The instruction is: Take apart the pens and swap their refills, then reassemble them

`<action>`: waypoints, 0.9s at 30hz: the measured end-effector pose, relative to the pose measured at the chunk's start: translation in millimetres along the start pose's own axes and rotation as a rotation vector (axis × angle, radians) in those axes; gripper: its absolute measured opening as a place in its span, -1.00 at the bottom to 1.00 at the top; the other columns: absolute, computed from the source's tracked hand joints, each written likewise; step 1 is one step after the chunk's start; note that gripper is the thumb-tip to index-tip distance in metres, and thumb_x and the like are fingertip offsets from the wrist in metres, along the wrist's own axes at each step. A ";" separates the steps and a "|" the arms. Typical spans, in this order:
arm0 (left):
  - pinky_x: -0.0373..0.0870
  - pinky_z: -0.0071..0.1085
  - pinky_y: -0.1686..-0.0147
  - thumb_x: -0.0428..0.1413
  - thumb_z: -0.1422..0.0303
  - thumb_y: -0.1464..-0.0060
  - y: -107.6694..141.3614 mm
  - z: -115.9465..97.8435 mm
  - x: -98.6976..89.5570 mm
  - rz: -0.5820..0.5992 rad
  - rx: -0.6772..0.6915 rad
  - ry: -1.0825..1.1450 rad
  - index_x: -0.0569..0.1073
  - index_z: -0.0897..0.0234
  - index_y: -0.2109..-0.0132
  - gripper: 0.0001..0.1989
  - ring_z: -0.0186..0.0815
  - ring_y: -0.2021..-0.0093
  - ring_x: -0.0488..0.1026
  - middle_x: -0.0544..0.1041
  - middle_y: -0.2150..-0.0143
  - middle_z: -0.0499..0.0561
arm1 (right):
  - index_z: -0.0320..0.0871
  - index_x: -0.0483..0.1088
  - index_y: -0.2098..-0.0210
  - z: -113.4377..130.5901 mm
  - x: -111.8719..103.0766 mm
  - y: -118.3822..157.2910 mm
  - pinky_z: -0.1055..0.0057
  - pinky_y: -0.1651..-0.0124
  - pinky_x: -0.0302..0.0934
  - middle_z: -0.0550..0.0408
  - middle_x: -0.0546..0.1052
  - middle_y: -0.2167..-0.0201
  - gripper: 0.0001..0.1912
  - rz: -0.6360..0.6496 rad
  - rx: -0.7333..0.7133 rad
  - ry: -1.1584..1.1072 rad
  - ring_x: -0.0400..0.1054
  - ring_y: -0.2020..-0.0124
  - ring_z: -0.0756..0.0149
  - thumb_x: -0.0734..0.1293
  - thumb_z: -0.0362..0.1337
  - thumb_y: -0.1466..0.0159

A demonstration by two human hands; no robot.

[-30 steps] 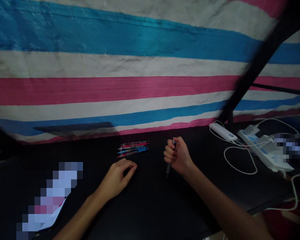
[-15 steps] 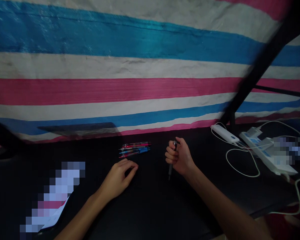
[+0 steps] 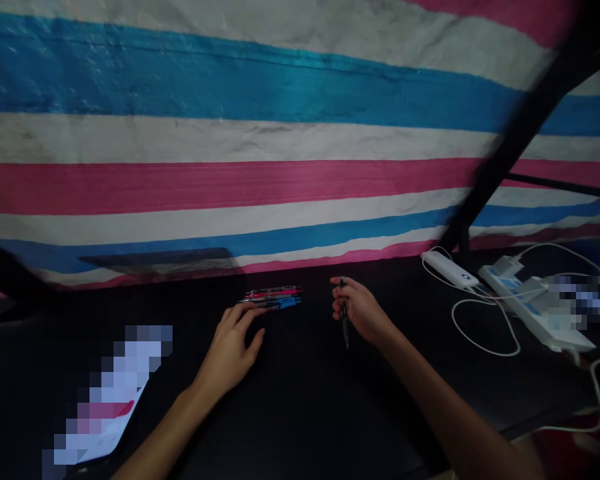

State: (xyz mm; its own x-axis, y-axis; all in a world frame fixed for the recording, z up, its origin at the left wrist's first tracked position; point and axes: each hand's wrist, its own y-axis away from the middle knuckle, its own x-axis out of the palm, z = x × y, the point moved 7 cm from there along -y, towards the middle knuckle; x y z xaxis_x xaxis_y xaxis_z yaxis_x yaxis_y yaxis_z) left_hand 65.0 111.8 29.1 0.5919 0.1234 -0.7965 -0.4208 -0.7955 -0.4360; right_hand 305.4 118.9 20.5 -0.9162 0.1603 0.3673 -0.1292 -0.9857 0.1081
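Several pens [image 3: 290, 302] lie side by side on the black table, with red, dark and blue barrels. My left hand [image 3: 236, 343] reaches over the near side of this row, thumb apart and fingers stretched out. Its fingertips cover the left part of the nearest pens; whether they touch them I cannot tell. To the right of the row, my right hand [image 3: 357, 308] is closed around a dark pen [image 3: 345, 330], which points down toward the table with its upper end by the thumb.
A pixelated bright screen [image 3: 115, 400] lies at the left. On the right are a white power strip [image 3: 535, 307] with plugs, a white power bank [image 3: 450, 269] and loose white cables [image 3: 485, 353]. Striped sheeting [image 3: 280, 187] hangs behind, with a black frame bar [image 3: 510, 147] at the right.
My left hand has moved forward to the pens, its fingers stretching from a curled pose. The right hand has shifted its fingers on the dark pen, which now leans the other way.
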 end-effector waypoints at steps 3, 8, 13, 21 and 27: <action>0.26 -0.05 0.05 -0.02 0.35 -0.14 1.2 3.8 5.6 0.048 -0.034 -0.069 0.33 0.11 -0.08 -0.66 -0.07 -0.08 0.26 0.34 -0.09 0.07 | -0.17 0.35 0.18 -7.8 -5.2 -4.7 0.47 0.61 0.30 0.18 0.29 0.51 -0.71 0.038 -0.073 0.320 0.26 0.59 0.44 0.31 -0.37 -0.07; 0.26 -0.16 0.16 -0.04 0.32 -0.16 1.0 9.4 10.0 0.100 -0.097 -0.128 0.41 0.15 0.04 -0.75 -0.08 -0.01 0.33 0.40 -0.01 0.09 | -0.19 0.44 0.27 -11.3 -15.4 -9.7 0.50 0.57 0.27 0.12 0.29 0.41 -0.83 0.027 -0.214 0.943 0.28 0.55 0.46 0.26 -0.34 -0.16; 0.24 -0.21 0.20 -0.07 0.33 -0.19 0.7 13.7 10.4 0.087 -0.108 -0.109 0.39 0.15 0.02 -0.74 -0.11 0.06 0.36 0.44 0.06 0.07 | -0.12 0.44 0.26 2.1 -12.9 -3.4 0.45 0.46 0.10 0.10 0.39 0.46 -0.84 -0.051 -0.279 1.422 0.33 0.45 0.33 0.28 -0.29 -0.17; 0.29 -0.30 0.21 -0.04 0.45 -0.12 -0.5 12.3 8.8 0.105 -0.090 0.065 0.43 0.22 0.13 -0.79 -0.21 0.19 0.40 0.44 0.17 0.05 | -0.06 0.33 0.27 0.0 -17.0 1.8 0.42 0.46 -0.02 0.07 0.46 0.38 -0.84 -0.096 -0.121 1.648 0.36 0.39 0.22 0.29 -0.18 -0.15; 0.26 -0.29 0.19 -0.06 0.50 -0.08 -0.4 1.8 11.2 0.186 -0.061 0.057 0.40 0.20 0.17 -0.78 -0.18 0.14 0.38 0.42 0.17 0.04 | -0.06 0.32 0.28 2.2 -20.1 2.4 0.39 0.43 0.01 0.04 0.47 0.39 -0.79 -0.108 -0.057 1.713 0.39 0.34 0.12 0.31 -0.10 -0.15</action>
State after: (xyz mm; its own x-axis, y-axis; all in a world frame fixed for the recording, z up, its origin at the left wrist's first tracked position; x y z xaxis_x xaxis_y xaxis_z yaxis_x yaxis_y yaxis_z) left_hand 70.6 114.6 19.6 0.5467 -0.0616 -0.8351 -0.4855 -0.8359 -0.2562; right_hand 324.2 113.5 15.4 -0.2274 0.0250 -0.9735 -0.1906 -0.9815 0.0193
